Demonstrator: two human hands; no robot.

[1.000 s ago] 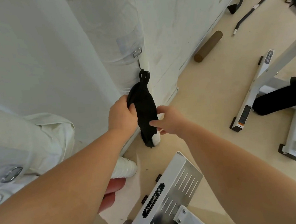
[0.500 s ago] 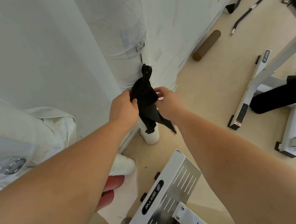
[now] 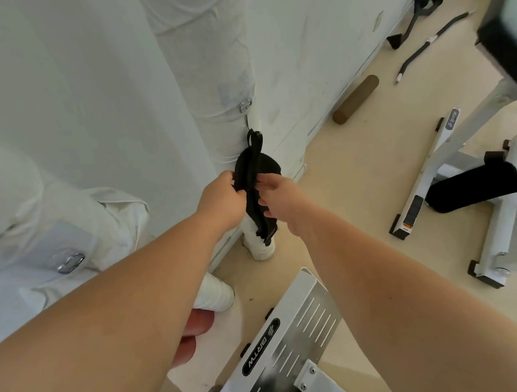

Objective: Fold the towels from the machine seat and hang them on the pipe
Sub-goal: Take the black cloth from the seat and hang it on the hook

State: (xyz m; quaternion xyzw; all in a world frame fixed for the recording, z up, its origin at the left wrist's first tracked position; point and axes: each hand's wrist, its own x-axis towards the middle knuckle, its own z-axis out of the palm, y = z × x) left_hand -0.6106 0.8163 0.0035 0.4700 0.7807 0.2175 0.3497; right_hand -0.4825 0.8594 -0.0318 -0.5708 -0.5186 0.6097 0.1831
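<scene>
A small black towel (image 3: 254,180) hangs by a loop from the white wrapped pipe (image 3: 212,76) that runs down the wall to the floor. My left hand (image 3: 222,198) pinches the towel's left edge. My right hand (image 3: 277,194) holds its right side with fingers curled on the cloth. The towel's lower end (image 3: 266,233) dangles below both hands in front of the pipe's foot. Its folds between my hands are partly hidden.
A white machine footplate with slots (image 3: 288,340) lies just below my arms. A white machine frame with a black pad (image 3: 480,186) stands at the right. A brown roller (image 3: 356,98) and black bars (image 3: 424,46) lie by the wall. A second wrapped pipe (image 3: 40,241) is at the left.
The towel's loose lower flap has been gathered in, so it hangs narrower and straighter. My right hand has shifted from the towel's front to its right edge. My view has shifted slightly.
</scene>
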